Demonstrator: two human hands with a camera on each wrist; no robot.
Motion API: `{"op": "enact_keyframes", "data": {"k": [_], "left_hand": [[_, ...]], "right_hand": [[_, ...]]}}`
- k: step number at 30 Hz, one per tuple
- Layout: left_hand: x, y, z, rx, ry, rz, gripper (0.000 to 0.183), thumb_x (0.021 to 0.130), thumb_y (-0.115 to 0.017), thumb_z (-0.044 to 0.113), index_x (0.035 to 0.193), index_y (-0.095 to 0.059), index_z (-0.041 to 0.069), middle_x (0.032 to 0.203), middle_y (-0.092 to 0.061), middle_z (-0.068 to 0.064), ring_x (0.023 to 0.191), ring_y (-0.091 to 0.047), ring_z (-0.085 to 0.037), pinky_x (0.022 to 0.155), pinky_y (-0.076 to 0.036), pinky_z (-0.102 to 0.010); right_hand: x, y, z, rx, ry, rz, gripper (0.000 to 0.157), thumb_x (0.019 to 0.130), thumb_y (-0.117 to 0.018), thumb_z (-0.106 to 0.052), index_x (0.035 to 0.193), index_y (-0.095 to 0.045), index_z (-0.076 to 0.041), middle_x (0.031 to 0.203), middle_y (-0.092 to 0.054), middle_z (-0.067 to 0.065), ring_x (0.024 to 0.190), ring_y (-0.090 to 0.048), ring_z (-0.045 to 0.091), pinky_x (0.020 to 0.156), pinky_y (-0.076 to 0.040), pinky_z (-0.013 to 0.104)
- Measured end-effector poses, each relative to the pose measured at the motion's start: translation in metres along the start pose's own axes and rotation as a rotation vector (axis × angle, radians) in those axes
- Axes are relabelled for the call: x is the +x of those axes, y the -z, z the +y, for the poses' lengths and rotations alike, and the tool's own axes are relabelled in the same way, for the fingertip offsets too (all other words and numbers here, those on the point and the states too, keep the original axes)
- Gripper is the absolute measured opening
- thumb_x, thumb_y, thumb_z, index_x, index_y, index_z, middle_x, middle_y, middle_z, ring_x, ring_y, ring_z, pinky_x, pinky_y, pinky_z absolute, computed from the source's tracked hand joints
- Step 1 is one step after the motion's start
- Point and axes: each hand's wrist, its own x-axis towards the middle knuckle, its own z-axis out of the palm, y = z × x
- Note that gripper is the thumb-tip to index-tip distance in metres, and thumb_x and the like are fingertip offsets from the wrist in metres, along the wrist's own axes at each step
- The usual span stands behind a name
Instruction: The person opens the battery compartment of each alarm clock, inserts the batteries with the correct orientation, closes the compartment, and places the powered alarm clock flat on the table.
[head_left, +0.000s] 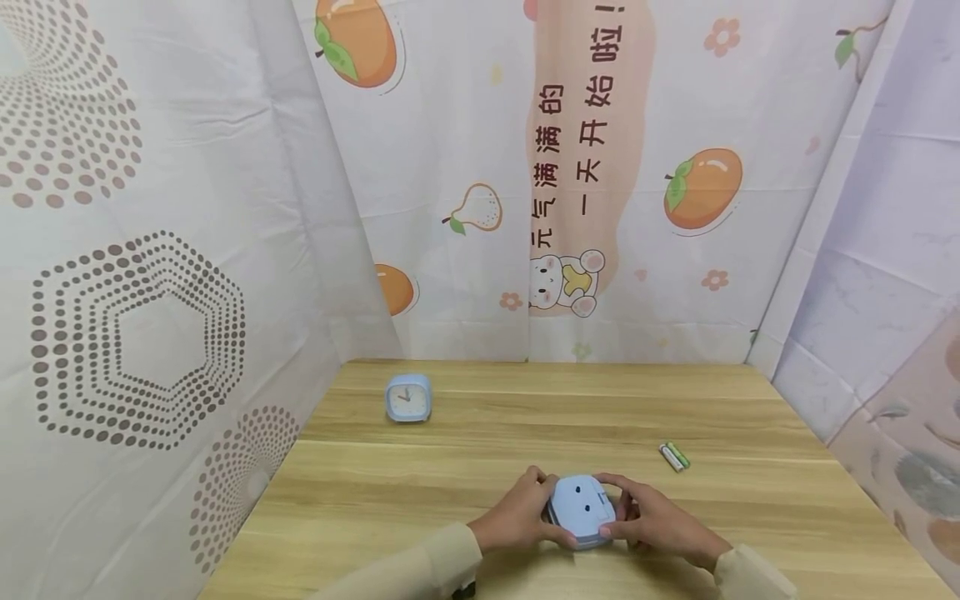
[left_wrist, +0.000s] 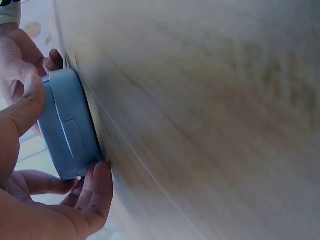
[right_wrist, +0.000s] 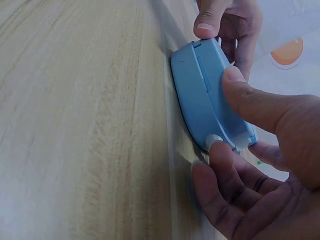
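A light blue rounded-square alarm clock [head_left: 581,504] is held between both hands close over the wooden table, its back facing up. Two dark knobs and a battery cover outline show on that back. My left hand [head_left: 521,514] grips the clock's left side, with thumb and fingers around its edge. On the opposite side my right hand [head_left: 663,523] holds it, the thumb at the near right corner and the index finger at the far edge. In the right wrist view, the clock's lower edge [right_wrist: 192,95] sits near the tabletop. Its front is hidden.
Two AA-size batteries [head_left: 674,456] lie side by side on the table [head_left: 450,471], beyond the right hand. A second light blue clock [head_left: 408,398] stands at the back left, dial forward. Printed curtains [head_left: 457,275] enclose the table at the back and sides.
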Motion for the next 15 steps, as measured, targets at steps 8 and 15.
{"op": "enact_keyframes", "data": {"k": [8,15], "left_hand": [[0.003,0.012,-0.015,-0.148,-0.042,-0.027,0.079,0.072,-0.094,0.034,0.138,-0.062,0.004,0.111,-0.065,0.006,0.099,-0.057,-0.002,0.093,-0.05,-0.024],[0.003,0.017,-0.024,-0.271,-0.059,-0.04,0.067,0.073,-0.093,0.017,0.132,-0.066,0.0,0.108,-0.074,0.002,0.088,-0.065,0.0,0.081,-0.053,-0.018]], "right_hand": [[-0.004,0.0,0.001,-0.011,0.017,-0.002,0.071,0.094,-0.077,-0.023,0.151,-0.042,0.001,0.09,-0.063,0.012,0.07,-0.06,0.019,0.056,-0.054,0.031],[-0.006,0.0,0.002,-0.066,0.003,0.11,0.044,0.097,-0.073,-0.027,0.133,-0.063,-0.004,0.124,-0.065,0.017,0.079,-0.062,0.023,0.057,-0.054,0.031]]}}
